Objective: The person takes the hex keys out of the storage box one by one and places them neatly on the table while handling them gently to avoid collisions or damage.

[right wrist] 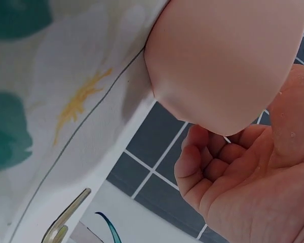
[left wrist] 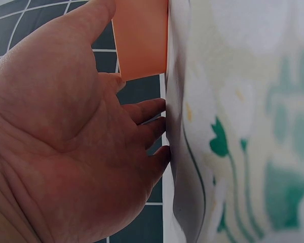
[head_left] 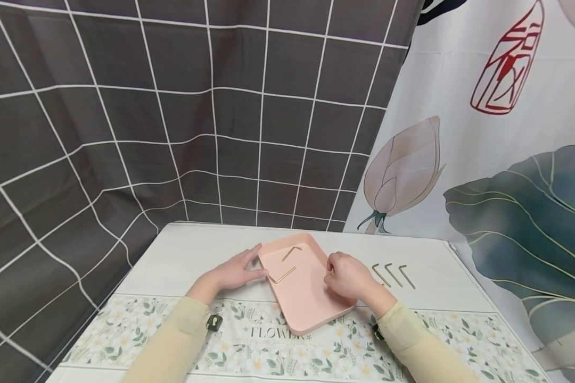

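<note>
A shallow pink tray (head_left: 311,298) stands at an angle on the table, with two brass-coloured hex keys (head_left: 285,274) near its left side. My left hand (head_left: 235,271) is at the left wall, fingers spread and fairly straight, with thumb and index finger at the rim. In the left wrist view the palm faces the tray's corner (left wrist: 142,40). At the opposite wall my right hand (head_left: 348,275) has curled fingers and grips the rim, the thumb reaching to the inner side. The right wrist view shows curled fingers (right wrist: 192,172) close by the tray, with the thumb tip hidden behind the wall.
Three more hex keys (head_left: 394,275) lie side by side on the table, right of the tray. A white tablecloth (head_left: 211,239) with a flowered band covers the table. Behind it hang a dark gridded curtain (head_left: 235,117) and a white cloth with a lotus print (head_left: 402,175).
</note>
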`<state>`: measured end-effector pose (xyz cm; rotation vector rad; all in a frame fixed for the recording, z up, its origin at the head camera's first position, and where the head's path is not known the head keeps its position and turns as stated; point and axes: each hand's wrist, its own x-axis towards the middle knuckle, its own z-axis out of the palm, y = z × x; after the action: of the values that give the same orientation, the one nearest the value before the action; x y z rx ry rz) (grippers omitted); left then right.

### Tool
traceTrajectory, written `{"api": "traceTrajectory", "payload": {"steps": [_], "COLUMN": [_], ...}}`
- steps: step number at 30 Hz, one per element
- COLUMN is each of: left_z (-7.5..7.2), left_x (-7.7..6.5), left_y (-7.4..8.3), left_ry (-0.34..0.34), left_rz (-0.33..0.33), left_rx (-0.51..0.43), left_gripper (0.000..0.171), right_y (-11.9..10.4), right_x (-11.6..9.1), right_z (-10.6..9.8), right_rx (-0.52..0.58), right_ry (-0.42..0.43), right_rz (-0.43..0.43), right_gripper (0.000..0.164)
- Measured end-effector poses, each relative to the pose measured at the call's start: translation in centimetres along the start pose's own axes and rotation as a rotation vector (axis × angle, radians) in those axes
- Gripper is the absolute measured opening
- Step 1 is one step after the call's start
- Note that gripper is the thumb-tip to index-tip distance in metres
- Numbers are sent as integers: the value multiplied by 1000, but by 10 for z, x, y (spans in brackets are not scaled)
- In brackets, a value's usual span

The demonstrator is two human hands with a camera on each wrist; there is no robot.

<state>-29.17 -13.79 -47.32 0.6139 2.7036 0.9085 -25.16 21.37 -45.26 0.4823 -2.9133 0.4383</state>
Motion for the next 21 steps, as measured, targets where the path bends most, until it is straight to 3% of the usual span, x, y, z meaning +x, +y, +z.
{"api": "traceTrajectory", "payload": {"steps": [21], "left_z": [0], "left_x": [1], "left_y": [-3], "left_ry": [-4], "left_rz": [-5], "left_rx": [-5], "left_gripper": [95], "right_y": [-12], "right_x": [5], "right_z": [3], "right_rx": [-18], "right_ry": [-27], "right_rz": [-44], "right_gripper": [17]}}
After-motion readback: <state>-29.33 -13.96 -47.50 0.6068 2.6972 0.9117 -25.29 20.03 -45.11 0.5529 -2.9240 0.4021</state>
